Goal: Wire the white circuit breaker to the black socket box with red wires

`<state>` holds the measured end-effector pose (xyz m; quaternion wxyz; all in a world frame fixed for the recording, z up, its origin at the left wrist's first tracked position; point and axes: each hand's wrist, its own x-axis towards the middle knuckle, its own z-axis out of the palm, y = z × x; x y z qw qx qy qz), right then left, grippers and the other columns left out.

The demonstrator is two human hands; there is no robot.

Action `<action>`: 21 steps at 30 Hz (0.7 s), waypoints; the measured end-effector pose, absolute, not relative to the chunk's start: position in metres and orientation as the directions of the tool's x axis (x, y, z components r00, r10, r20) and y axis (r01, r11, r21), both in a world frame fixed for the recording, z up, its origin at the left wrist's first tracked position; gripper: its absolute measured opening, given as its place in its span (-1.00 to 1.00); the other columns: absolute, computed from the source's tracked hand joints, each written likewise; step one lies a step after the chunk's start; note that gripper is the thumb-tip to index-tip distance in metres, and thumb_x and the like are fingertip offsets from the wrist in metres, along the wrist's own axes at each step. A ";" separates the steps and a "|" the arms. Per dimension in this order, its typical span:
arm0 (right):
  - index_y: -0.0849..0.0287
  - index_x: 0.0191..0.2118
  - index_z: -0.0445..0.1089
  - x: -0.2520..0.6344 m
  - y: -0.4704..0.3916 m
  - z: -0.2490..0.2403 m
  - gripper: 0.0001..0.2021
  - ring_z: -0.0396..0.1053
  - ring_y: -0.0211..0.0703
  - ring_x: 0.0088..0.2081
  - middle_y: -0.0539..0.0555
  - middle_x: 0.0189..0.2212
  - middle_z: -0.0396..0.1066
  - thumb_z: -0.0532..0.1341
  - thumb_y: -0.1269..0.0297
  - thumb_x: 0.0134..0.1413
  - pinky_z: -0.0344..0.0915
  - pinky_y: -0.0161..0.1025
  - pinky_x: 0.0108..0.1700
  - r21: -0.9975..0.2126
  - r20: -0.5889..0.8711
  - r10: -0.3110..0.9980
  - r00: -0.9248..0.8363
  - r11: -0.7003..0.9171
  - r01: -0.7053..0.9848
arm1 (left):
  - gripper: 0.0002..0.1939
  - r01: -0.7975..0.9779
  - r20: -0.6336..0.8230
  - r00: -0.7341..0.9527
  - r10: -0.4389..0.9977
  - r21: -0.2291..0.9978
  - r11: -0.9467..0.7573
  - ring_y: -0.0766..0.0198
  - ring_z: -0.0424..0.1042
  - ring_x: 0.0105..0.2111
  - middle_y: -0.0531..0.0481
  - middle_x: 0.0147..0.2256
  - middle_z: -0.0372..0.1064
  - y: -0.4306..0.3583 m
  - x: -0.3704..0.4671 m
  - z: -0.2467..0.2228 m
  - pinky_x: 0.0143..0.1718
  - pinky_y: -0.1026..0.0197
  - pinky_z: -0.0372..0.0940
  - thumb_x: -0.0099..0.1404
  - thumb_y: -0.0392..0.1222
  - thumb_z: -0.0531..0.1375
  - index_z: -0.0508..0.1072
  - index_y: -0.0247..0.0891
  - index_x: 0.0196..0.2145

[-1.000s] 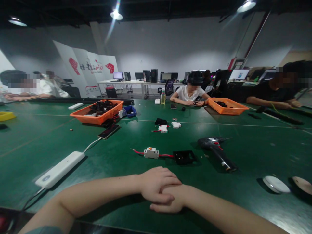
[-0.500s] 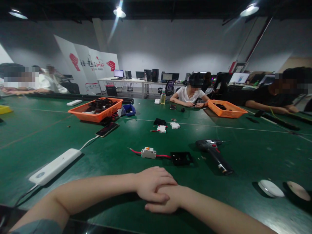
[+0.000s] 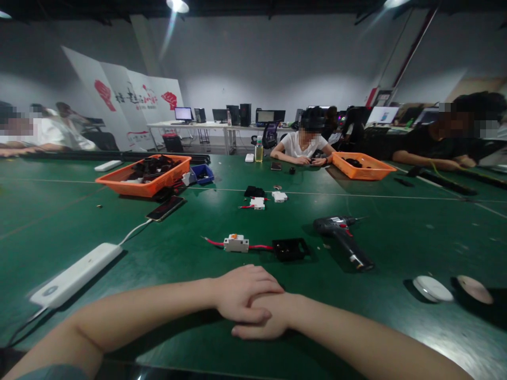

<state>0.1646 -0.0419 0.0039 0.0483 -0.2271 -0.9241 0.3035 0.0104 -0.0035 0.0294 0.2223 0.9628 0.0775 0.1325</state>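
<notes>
My left hand lies across the back of my right hand at the table's near side. Its fingers are stretched out over the right wrist, with the thumb apart. Most of the right fingers are hidden underneath; one visible digit points left, extended. Neither hand holds an object. Just beyond them is a white circuit breaker with an orange lever and red wires on both sides. The right-hand wire runs to a black plastic housing. A cordless drill rests on its side to the right, bit pointing right.
On the green table are a white power strip, a phone, orange baskets, a blue bin and more white breakers. Two round cases sit right. A person sits opposite; others are at both sides.
The view has shifted slightly, so the table's things appear a little further left and higher. My hands keep the same overlapping pose.
</notes>
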 end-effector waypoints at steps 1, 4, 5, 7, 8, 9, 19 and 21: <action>0.35 0.11 0.43 0.165 -0.042 0.004 -0.53 0.37 -0.03 0.14 0.22 0.08 0.46 0.21 0.09 0.23 0.24 -0.24 0.21 -0.584 -0.043 0.446 -0.894 0.714 0.385 | -0.43 0.090 0.220 0.953 0.208 0.450 -0.889 0.07 0.39 0.02 -0.14 0.08 0.40 -0.004 0.010 0.030 0.09 0.06 0.24 0.30 0.12 0.12 0.29 -0.17 0.19; 0.36 0.10 0.43 0.165 -0.042 0.007 -0.52 0.36 -0.01 0.16 0.25 0.08 0.46 0.19 0.07 0.23 0.23 -0.22 0.23 -0.581 -0.030 0.446 -0.894 0.720 0.379 | -0.43 0.095 0.215 0.953 0.212 0.453 -0.887 0.07 0.40 0.02 -0.14 0.09 0.40 -0.003 0.011 0.030 0.09 0.05 0.23 0.30 0.13 0.12 0.29 -0.17 0.18; 0.37 0.08 0.44 0.165 -0.042 0.008 -0.52 0.37 0.00 0.15 0.25 0.06 0.47 0.18 0.05 0.24 0.23 -0.22 0.22 -0.581 -0.034 0.448 -0.893 0.719 0.383 | -0.43 0.095 0.214 0.953 0.212 0.453 -0.886 0.06 0.39 0.02 -0.14 0.09 0.40 -0.003 0.011 0.030 0.09 0.05 0.23 0.30 0.13 0.12 0.29 -0.17 0.18; 0.37 0.03 0.48 0.165 -0.042 0.010 -0.52 0.40 0.01 0.11 0.25 0.00 0.51 0.15 0.03 0.25 0.27 -0.21 0.19 -0.581 -0.054 0.447 -0.893 0.713 0.392 | -0.42 0.094 0.215 0.953 0.211 0.453 -0.887 0.07 0.39 0.02 -0.14 0.08 0.40 -0.003 0.011 0.029 0.08 0.05 0.24 0.29 0.13 0.12 0.29 -0.17 0.18; 0.37 0.01 0.49 0.165 -0.042 0.011 -0.52 0.42 0.01 0.09 0.25 -0.03 0.52 0.14 0.02 0.26 0.29 -0.22 0.17 -0.583 -0.064 0.443 -0.894 0.711 0.394 | -0.42 0.094 0.215 0.953 0.211 0.452 -0.887 0.07 0.39 0.02 -0.13 0.08 0.40 -0.003 0.011 0.029 0.08 0.05 0.24 0.29 0.13 0.13 0.29 -0.17 0.18; 0.37 0.00 0.49 0.165 -0.042 0.012 -0.52 0.43 0.00 0.07 0.25 -0.03 0.53 0.14 0.02 0.26 0.30 -0.22 0.16 -0.586 -0.069 0.440 -0.895 0.708 0.393 | -0.42 0.095 0.215 0.954 0.211 0.451 -0.888 0.07 0.39 0.02 -0.13 0.08 0.40 -0.003 0.011 0.029 0.08 0.05 0.24 0.29 0.13 0.13 0.29 -0.17 0.18; 0.36 0.03 0.47 0.164 -0.042 0.015 -0.56 0.44 0.00 0.06 0.25 -0.02 0.52 0.17 0.08 0.25 0.35 -0.22 0.09 -0.582 -0.094 0.440 -0.893 0.704 0.407 | -0.41 0.086 0.218 0.954 0.204 0.452 -0.888 0.06 0.39 0.02 -0.14 0.08 0.40 -0.001 0.010 0.027 0.07 0.05 0.24 0.29 0.14 0.13 0.29 -0.17 0.19; 0.38 0.05 0.46 0.164 -0.042 0.015 -0.54 0.43 0.00 0.07 0.26 0.00 0.51 0.17 0.08 0.25 0.35 -0.21 0.10 -0.581 -0.095 0.432 -0.897 0.707 0.402 | -0.41 0.080 0.222 0.954 0.201 0.457 -0.886 0.05 0.40 0.01 -0.15 0.08 0.40 -0.001 0.010 0.026 0.06 0.04 0.25 0.28 0.15 0.13 0.30 -0.17 0.18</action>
